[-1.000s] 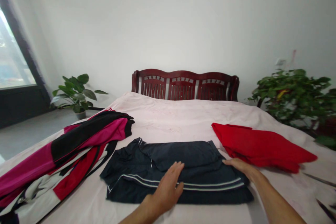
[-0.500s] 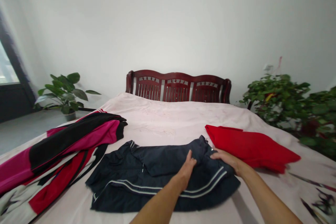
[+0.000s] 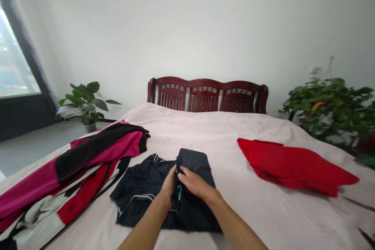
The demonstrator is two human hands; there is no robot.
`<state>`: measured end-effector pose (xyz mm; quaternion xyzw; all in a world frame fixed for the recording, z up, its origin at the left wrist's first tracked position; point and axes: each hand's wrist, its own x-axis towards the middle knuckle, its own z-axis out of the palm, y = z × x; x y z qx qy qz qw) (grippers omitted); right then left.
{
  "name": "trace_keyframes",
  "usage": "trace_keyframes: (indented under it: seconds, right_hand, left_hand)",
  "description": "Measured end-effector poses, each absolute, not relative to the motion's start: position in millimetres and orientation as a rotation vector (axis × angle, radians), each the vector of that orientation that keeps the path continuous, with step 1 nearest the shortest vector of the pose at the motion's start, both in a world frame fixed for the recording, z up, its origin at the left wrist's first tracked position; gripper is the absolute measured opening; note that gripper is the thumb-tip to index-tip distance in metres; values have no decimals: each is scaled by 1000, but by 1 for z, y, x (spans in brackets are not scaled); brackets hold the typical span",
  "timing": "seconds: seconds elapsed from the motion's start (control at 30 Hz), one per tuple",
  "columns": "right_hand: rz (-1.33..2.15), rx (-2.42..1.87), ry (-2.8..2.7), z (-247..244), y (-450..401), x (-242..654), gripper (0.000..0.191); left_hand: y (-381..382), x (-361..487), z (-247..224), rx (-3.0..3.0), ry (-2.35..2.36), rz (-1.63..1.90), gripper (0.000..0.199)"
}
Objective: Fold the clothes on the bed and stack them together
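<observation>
A dark garment [image 3: 197, 160] with white stripes is laid on the pink sheet [image 3: 228, 195], nearest the camera and between the other clothes, its right part doubled over toward the left in a thick fold. The loose edge of this fold is touched by both hands, which are held close together near the middle of the garment. By the right hand [image 3: 195, 183] the edge is pinched, with the fingers bent and brought close to the thumb. The left hand [image 3: 168, 187] is set against the same edge from the other side, its visible fingers pressed together and pointed away from the camera; whether anything is gripped by them cannot be told, as the thumb is hidden. A green strip [image 3: 179, 199] is seen along the edge, just below the hands. The garment's left part is left flatter and somewhat wrinkled. To the left, a heap of clothes [image 3: 99, 150] in pink, black, red and white is spread over the sheet. To the right, a red cloth [image 3: 293, 164] is laid in folds, well apart from the dark garment. Beyond the sheet, a wooden bench [image 3: 203, 95] is placed before the wall.
</observation>
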<state>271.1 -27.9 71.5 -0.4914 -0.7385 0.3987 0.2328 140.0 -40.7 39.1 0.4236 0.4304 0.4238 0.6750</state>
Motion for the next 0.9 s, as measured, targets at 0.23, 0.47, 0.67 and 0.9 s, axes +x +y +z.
trace_keyframes:
  seconds: [0.23, 0.47, 0.67, 0.9]
  right_hand:
    - [854, -1300, -1956, 57, -45, 281, 42]
    - [42, -1590, -1828, 54, -20, 312, 53]
    - [89, -1735, -2331, 10, -35, 299, 59]
    - [149, -1545, -2313, 1, -63, 301, 60]
  left_hand:
    - [-44, 106, 27, 583, 896, 932, 33]
    - [-38, 111, 20, 1022, 1491, 1097, 67]
    - [-23, 129, 55, 1989, 1948, 885, 50]
    - [40, 190, 80, 2371, 1786, 563, 49]
